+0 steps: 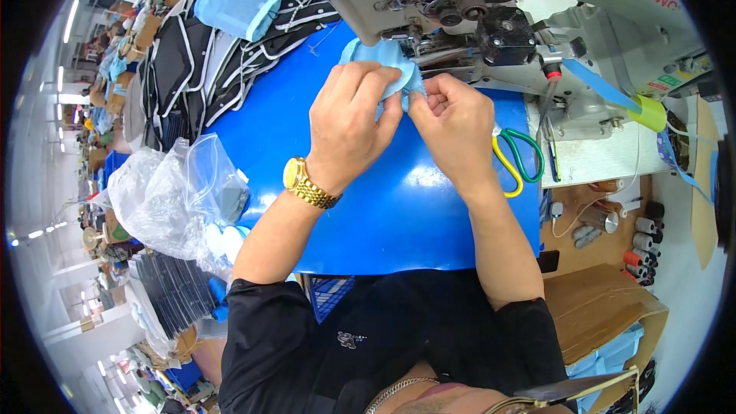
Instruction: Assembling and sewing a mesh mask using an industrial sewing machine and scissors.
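A piece of light blue fabric (pixel 377 54) is between my hands, beside the needle area of a sewing machine (pixel 506 37). My left hand (pixel 349 119) is closed on its left part, thumb and fingers pinching the cloth. At the right edge of the same piece, my right hand (pixel 456 119) pinches with thumb and forefinger, the other fingers curled in. Both hands are above a bright blue work surface (pixel 376 222). Just right of my right wrist lie scissors (pixel 529 157) with green and yellow handles. The fabric's far edge reaches close to the machine's metal parts.
At the far left sit black pieces with white piping (pixel 184 69), topped by light blue fabric pieces (pixel 241 11). Clear plastic bags (pixel 165 192) rest at the left edge. A blue strip (pixel 602 86) hangs off the machine. Thread spools (pixel 644 241) and a cardboard box (pixel 606 310) are at right.
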`<state>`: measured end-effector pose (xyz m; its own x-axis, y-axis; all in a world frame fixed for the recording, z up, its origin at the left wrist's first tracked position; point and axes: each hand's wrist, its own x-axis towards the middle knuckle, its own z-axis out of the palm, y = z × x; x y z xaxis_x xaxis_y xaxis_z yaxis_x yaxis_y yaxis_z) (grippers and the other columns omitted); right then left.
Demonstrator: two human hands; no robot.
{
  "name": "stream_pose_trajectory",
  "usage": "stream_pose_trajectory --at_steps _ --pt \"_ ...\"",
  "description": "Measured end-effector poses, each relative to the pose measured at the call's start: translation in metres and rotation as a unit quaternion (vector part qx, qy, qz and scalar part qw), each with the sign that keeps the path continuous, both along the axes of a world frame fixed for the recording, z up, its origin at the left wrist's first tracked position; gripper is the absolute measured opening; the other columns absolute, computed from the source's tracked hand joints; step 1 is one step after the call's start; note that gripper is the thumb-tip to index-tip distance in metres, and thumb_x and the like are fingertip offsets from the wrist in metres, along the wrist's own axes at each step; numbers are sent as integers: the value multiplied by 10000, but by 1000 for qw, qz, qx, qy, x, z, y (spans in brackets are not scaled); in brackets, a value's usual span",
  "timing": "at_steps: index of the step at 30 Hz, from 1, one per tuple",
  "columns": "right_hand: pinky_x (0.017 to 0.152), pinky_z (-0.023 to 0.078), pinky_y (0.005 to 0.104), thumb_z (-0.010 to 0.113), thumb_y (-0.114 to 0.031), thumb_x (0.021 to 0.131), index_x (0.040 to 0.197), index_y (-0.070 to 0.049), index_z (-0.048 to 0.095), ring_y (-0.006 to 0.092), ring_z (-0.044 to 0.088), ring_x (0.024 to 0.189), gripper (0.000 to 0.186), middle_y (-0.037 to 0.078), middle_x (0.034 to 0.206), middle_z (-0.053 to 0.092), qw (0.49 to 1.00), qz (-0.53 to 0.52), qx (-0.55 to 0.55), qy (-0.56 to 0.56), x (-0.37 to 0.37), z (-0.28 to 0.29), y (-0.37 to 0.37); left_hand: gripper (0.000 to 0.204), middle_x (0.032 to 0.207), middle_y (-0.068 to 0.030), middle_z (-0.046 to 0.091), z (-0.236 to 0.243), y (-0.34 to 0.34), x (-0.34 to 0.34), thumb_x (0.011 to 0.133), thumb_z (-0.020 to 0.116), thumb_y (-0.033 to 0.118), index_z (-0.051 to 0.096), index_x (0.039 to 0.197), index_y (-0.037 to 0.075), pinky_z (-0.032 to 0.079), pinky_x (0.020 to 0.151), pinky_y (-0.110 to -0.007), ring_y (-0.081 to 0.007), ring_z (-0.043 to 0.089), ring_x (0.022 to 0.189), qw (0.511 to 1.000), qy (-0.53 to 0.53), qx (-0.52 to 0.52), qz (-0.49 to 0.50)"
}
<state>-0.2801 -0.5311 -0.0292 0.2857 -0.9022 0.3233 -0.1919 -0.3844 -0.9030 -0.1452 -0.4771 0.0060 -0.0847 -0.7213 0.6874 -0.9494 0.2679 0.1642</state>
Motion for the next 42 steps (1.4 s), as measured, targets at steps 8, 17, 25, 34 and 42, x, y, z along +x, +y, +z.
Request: stream_pose_trajectory --at_steps 8,17,25,34,42 --pt "534 488 283 676 -119 783 812 21 692 141 629 550 143 96 654 674 991 55 114 -41 -10 4 -5 226 844 -40 612 6 3 3 702 690 11 676 917 77 500 631 -326 -215 579 740 999 -36 23 -2" --pt "533 481 266 668 -113 802 843 34 701 113 625 559 156 94 652 680 986 65 138 -71 -8 8 -5 212 795 -31 582 11 0 -3 720 673 12 687 921 78 500 607 -323 -202 575 726 998 -49 39 14" --pt "534 484 277 665 -119 809 823 36 695 137 641 561 158 110 660 683 989 52 126 -63 -8 3 -8 187 801 -64 601 12 -2 -14 751 686 30 693 934 70 484 607 -340 -233 592 705 997 -21 64 41" --pt "527 482 288 668 -134 809 806 42 690 150 634 537 177 121 635 673 989 50 118 -70 -5 8 -11 155 801 -59 600 16 -5 -10 738 695 47 670 886 87 457 632 -346 -241 557 720 995 -48 62 58" --pt "517 479 307 673 -120 756 759 23 679 183 627 514 143 118 614 659 994 65 86 0 -10 13 -9 130 758 -3 582 16 4 -4 723 695 112 663 849 111 394 748 -374 -199 570 826 992 -118 36 26"
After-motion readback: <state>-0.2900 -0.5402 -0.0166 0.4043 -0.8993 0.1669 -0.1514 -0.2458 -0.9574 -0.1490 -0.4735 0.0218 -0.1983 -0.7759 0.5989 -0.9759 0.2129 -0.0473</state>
